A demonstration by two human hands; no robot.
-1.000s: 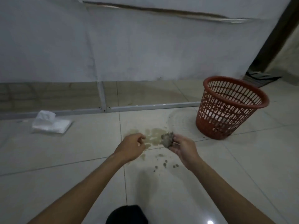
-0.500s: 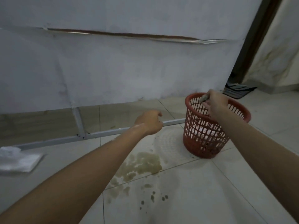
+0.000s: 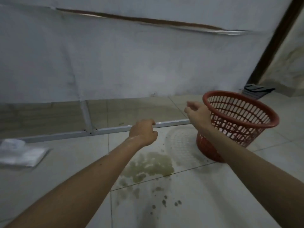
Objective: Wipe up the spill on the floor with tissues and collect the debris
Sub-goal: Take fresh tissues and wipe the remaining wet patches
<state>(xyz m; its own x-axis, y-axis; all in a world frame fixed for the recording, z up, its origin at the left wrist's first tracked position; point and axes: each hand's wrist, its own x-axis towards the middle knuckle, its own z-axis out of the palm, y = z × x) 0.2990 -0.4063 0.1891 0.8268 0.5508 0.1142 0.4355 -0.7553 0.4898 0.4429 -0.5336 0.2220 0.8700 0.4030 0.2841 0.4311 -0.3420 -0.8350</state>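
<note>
A brownish spill [image 3: 150, 166] spreads over the pale floor tiles in the middle, with small dark specks of debris [image 3: 164, 202] below it. A red plastic mesh basket [image 3: 256, 124] stands to the right of the spill. My right hand [image 3: 197, 111] hovers just left of the basket's rim, fingers apart and holding nothing. My left hand [image 3: 144, 132] is above the spill with its fingers curled in; nothing shows inside it. A white pack of tissues [image 3: 21, 152] lies on the floor at the far left.
A white metal frame bar [image 3: 65, 134] runs along the floor behind the spill, under a hanging white sheet [image 3: 131, 60]. A dark flat object [image 3: 256, 90] lies at the back right beside a dark post [image 3: 271, 40].
My right hand carried the dirty wad from above the spill to the basket and now is open without it. It has drawn back left of the rim. The view has shifted.
</note>
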